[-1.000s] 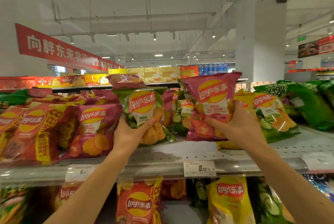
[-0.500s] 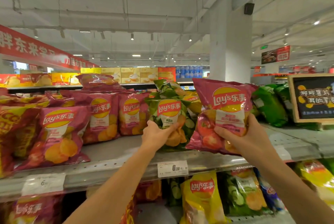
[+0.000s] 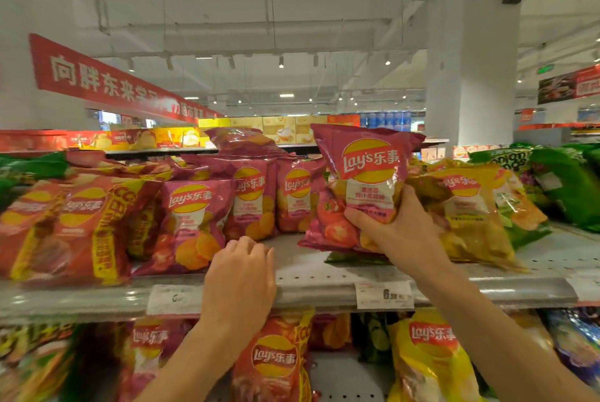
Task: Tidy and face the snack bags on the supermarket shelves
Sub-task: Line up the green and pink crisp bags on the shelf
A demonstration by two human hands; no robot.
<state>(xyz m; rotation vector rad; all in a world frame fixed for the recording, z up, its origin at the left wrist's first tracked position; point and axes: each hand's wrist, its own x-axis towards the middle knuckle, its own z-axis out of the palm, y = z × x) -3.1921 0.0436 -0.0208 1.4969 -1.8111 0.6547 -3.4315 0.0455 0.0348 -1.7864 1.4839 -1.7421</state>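
My right hand (image 3: 401,234) grips a pink Lay's bag (image 3: 367,171) by its lower right part and holds it upright over the top shelf (image 3: 311,284). A green bag edge (image 3: 352,258) lies flat on the shelf under it. My left hand (image 3: 240,278) holds nothing; its fingers are loosely curled over the shelf's front edge. Left of the held bag, three pink Lay's bags (image 3: 194,223) (image 3: 250,200) (image 3: 297,197) stand in a loose row facing out. A yellow Lay's bag (image 3: 470,216) leans just behind my right hand.
Large red-orange bags (image 3: 74,226) crowd the shelf's left end and green bags (image 3: 568,184) the right end. Price tags (image 3: 383,294) hang on the shelf lip. The lower shelf holds a red bag (image 3: 272,359) and a yellow bag (image 3: 428,359). A white pillar (image 3: 470,76) rises behind.
My left hand let go of the green Lay's bag and dropped to the shelf's front edge. My right hand kept the pink bag and shifted it right.
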